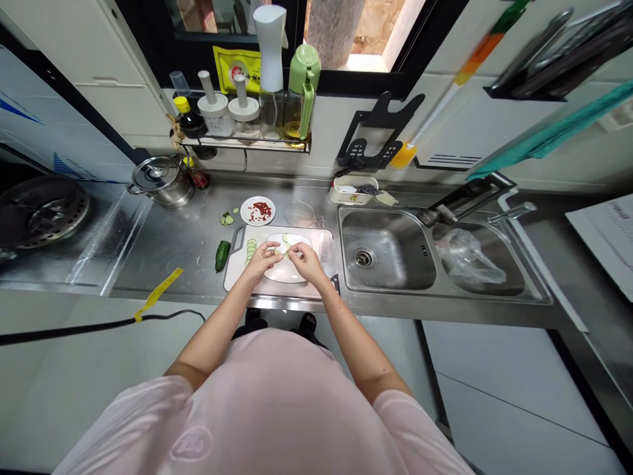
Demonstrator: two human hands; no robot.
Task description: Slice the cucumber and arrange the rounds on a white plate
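Note:
My left hand [264, 260] and my right hand [305, 260] meet over a white plate [285, 272], both with fingers pinched around thin pale-green cucumber slices [281, 251]. Another slice lies near the far rim of the plate. The plate rests on a white cutting board [236, 277] with a grey handle. Left of the plate, a row of overlapping cucumber slices [251, 248] lies on the board. A dark green cucumber piece [222, 256] sits just off the board's left edge. My fingers partly hide the held slices.
Behind the board stand a small plate [245, 212] of chopped red bits and some cucumber scraps [226, 218]. A steel pot [163, 185] is at back left. To the right is a double sink [390, 254] with a plastic bag [469, 254]. A bottle rack [247, 142] hangs above.

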